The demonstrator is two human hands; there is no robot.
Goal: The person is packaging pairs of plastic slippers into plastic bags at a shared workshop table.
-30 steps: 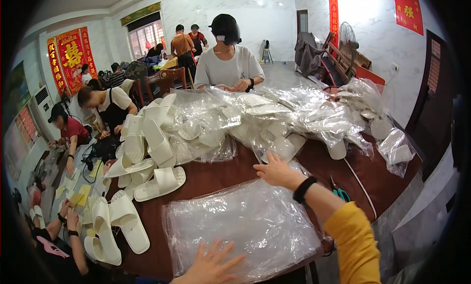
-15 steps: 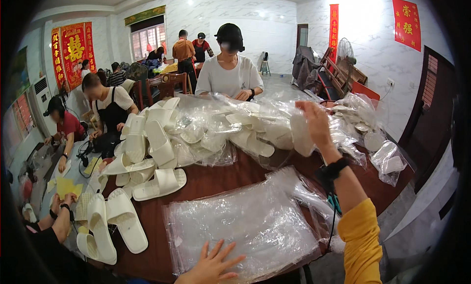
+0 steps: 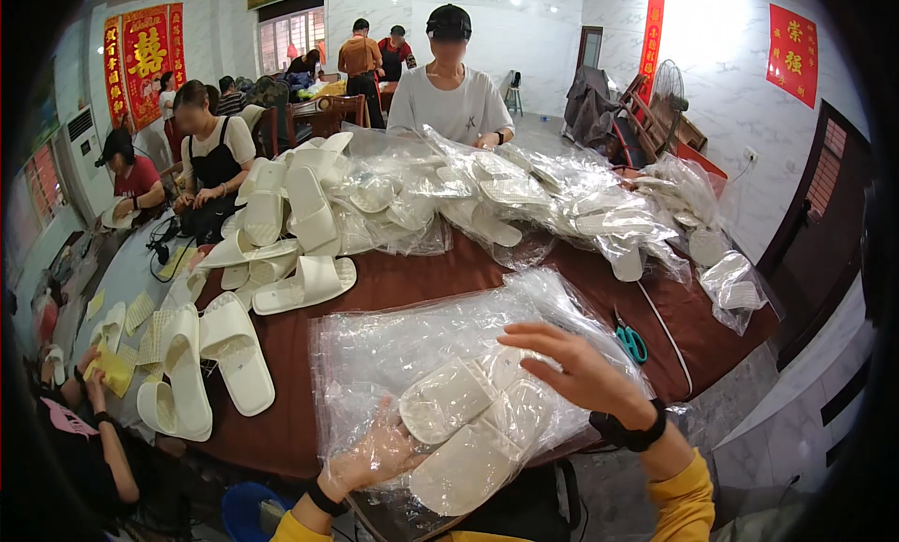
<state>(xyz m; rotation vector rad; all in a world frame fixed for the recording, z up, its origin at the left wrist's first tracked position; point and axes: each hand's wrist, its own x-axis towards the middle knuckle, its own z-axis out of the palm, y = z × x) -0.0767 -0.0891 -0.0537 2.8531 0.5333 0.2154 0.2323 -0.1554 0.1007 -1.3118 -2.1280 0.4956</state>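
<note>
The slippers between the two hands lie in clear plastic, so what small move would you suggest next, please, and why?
Perhaps smooth the clear plastic with the open right hand, because the plastic looks wrinkled around the slippers while the left hand is at their left side.

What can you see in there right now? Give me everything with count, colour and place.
Bagged slippers: one pair, cream, near table edge
Clear bags: stacked, count unclear, just beyond that pair
Loose slippers: several, cream, table's left
Bagged pile: many, cream, table's far side
Scissors: one, teal-handled, table's right
Cord: one, white, beside scissors
Table: one, brown-covered, centre
Yellow paper: several, left
Bucket: one, blue, lower left
People: several, far side and left
Fan: one, grey, back right
Banners: several, red, walls
Door: one, dark, right wall
Left hand: one, yellow sleeve, at the pair's left
Right hand: one, yellow sleeve, at the pair's right
</note>
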